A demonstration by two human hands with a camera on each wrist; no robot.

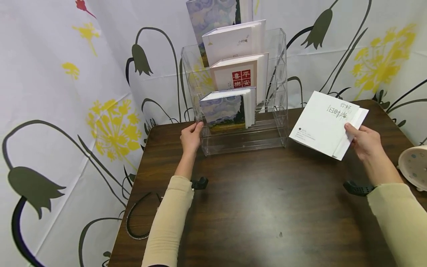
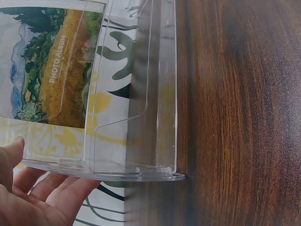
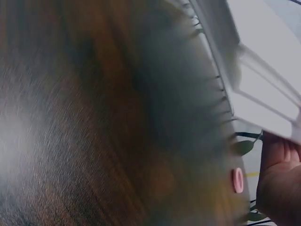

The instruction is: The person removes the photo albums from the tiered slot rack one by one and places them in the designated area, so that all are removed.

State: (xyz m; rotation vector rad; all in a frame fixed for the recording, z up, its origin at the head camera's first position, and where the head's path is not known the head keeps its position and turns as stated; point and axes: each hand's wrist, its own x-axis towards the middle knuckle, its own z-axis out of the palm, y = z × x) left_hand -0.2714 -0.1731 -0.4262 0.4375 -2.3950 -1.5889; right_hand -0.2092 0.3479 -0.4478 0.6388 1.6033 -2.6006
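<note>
My left hand [image 1: 191,139] grips the left side of a clear acrylic rack [image 1: 245,147]. In the left wrist view its thumb [image 2: 14,149] lies on one side of the clear side panel and its fingers [image 2: 63,195] on the other. A small photo album [image 1: 227,111] with a painted landscape cover leans in the front tier, close to that hand. Right of the rack, my right hand [image 1: 367,142] holds a white photo album [image 1: 317,122] by its right edge, tilted above the table. The right wrist view shows its pale pages [image 3: 268,94], partly blurred.
Behind the front album stand a cream album with red characters [image 1: 220,78], a white album [image 1: 220,46] and a tall painted album [image 1: 213,16]. A round pinkish clock [image 1: 413,167] sits at the table's right edge. A dark cord [image 1: 128,224] lies at the left.
</note>
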